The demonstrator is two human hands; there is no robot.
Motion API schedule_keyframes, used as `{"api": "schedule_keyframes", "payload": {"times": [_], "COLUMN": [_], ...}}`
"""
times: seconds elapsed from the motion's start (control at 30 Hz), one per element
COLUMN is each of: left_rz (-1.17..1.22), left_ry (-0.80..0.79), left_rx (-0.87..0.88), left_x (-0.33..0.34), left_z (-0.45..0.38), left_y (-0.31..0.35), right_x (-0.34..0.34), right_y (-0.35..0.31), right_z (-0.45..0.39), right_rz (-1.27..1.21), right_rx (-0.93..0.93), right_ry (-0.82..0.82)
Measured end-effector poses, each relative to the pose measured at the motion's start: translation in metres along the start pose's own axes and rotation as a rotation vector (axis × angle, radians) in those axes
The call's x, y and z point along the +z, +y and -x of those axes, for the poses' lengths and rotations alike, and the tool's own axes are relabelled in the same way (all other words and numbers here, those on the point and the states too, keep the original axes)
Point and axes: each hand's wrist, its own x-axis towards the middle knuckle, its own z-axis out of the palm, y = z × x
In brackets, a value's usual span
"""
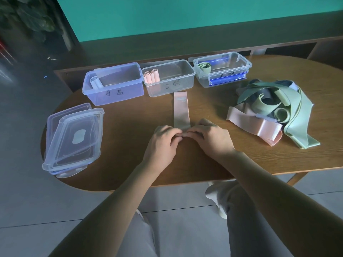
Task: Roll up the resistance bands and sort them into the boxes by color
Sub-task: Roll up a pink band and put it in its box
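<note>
A pink resistance band (181, 110) lies flat on the wooden table (213, 164), stretching away from me toward the boxes. My left hand (163, 143) and my right hand (211, 138) pinch its near end, fingertips together over a small rolled part. Three open boxes stand at the back. The purple-tinted box (113, 84) holds a pale rolled band. In the clear middle box (168, 77) are pink rolls (151, 76). A green roll (204, 67) sits in the clear right box (222, 69).
A tangled pile of green, dark blue and pink bands (274, 110) lies at the right of the table. A stack of box lids (74, 138) sits at the left, near the table edge. Behind the table runs a dark wooden shelf.
</note>
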Motion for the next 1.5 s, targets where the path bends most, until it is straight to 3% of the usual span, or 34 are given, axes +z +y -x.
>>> {"api": "schedule_keyframes", "payload": {"times": [0.7,1.1,1.5], "left_rz": [-0.015,0.031,0.065], "left_ry": [0.054,0.049,0.026], "left_rx": [0.001,-0.038,-0.09], "left_x": [0.004,0.01,0.009], "left_z": [-0.011,-0.021,-0.026], "left_y": [-0.001,-0.005,-0.009], "right_x": [0.001,0.0,0.009], "right_y": [0.005,0.002,0.009], "right_z": [-0.008,-0.01,-0.022], "right_rz": [-0.013,0.037,0.064], "right_rx": [0.047,-0.017,0.026], "right_ry": [-0.031,-0.052,0.024]}}
